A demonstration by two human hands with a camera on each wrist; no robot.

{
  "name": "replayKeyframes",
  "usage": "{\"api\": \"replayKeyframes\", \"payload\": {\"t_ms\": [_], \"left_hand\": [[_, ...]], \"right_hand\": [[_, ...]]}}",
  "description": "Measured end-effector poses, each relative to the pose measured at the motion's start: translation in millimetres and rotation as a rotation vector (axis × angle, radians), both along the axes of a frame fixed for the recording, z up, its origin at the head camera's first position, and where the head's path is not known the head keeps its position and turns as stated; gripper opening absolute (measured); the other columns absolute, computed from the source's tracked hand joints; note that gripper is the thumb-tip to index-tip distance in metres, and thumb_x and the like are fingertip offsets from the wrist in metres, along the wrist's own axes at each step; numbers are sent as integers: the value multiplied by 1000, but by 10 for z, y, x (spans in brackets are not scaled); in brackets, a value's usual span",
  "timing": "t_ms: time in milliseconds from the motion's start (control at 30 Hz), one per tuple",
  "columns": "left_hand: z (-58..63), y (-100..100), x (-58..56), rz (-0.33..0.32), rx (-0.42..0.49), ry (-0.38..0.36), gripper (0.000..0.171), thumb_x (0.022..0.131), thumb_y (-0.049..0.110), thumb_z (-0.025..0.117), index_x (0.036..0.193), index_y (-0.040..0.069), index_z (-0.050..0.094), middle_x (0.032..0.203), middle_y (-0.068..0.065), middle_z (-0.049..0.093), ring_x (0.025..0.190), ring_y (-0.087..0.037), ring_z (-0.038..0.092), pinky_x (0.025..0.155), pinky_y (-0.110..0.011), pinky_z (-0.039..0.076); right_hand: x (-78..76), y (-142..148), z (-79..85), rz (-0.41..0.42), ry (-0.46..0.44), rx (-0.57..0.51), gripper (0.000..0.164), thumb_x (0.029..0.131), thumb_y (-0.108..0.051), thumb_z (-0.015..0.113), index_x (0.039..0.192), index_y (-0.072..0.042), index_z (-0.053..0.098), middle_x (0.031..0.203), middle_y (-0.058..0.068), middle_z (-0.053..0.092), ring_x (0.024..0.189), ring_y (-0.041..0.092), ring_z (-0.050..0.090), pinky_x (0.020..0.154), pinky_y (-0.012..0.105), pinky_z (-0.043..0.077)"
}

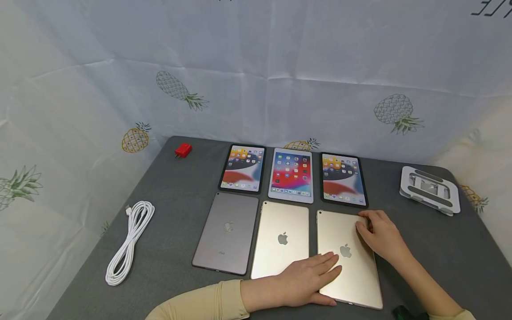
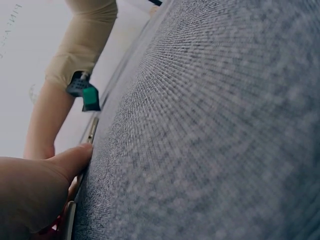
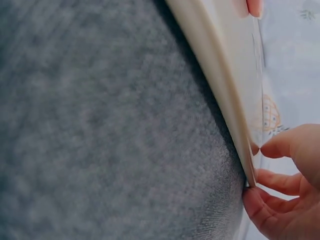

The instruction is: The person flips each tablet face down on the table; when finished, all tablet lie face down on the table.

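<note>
A gold tablet (image 1: 349, 266) lies back side up at the front right of the table. My left hand (image 1: 306, 278) rests with straight, spread fingers on its left part, the thumb by its near edge. At its far right corner my right hand (image 1: 382, 235) bends its fingers about the edge, thumb over the back surface. The right wrist view shows those fingertips (image 3: 257, 202) right at the tablet's thin edge. Beside it lies a second gold tablet (image 1: 282, 231), partly covered by my left hand, then a grey tablet (image 1: 228, 231), also back side up.
Behind stand out three lit tablets lying flat: a black one (image 1: 242, 169), a white one (image 1: 291, 175) and another black one (image 1: 344, 180). A folded stand (image 1: 430, 189) lies at right. A red plug adapter (image 1: 183, 150) and coiled white cable (image 1: 130, 244) are at left.
</note>
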State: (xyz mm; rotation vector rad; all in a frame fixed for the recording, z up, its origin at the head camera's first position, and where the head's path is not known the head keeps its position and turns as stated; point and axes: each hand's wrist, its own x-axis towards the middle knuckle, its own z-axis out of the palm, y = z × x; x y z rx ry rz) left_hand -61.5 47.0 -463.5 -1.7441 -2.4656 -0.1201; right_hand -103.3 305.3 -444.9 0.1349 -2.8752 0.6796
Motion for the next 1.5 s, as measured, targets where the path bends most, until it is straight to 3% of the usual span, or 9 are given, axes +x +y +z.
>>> {"api": "replayKeyframes", "payload": {"t_ms": [400,700,1033,1233,1500], "left_hand": [[23,-4,-4,6,-16,-98,70,97,59,44,149,11,42,154,-8,36,145,-17,24,115,-20,12],[12,-12,-14,-4,16,-142,70,97,57,46,149,9,41,154,-10,35,146,-18,23,115,-20,8],[11,-11,-4,-14,-7,-95,69,98,56,46,148,9,42,154,-12,35,146,-21,23,116,-24,11],[66,-58,-71,-26,5,-283,54,99,49,49,144,18,50,153,-4,37,145,-14,22,114,-18,13],[156,-227,-282,-36,289,-495,28,100,26,56,123,16,68,128,6,63,121,3,51,100,-11,34]], "right_hand": [[-10,-4,-13,13,37,9,23,85,-5,68,105,5,64,97,18,54,76,23,49,61,37,42],[-20,73,-46,26,19,-80,22,88,-8,66,107,3,66,102,20,56,78,21,51,61,28,45],[-18,37,-52,21,37,-104,18,89,-7,65,106,0,68,101,18,56,77,20,46,59,30,38],[-62,-82,-28,25,39,-130,17,89,-8,67,105,-5,70,94,10,58,74,16,46,59,29,36],[-147,-254,11,48,-54,-195,18,93,-12,65,110,-8,68,103,10,61,85,23,59,69,36,51]]}}
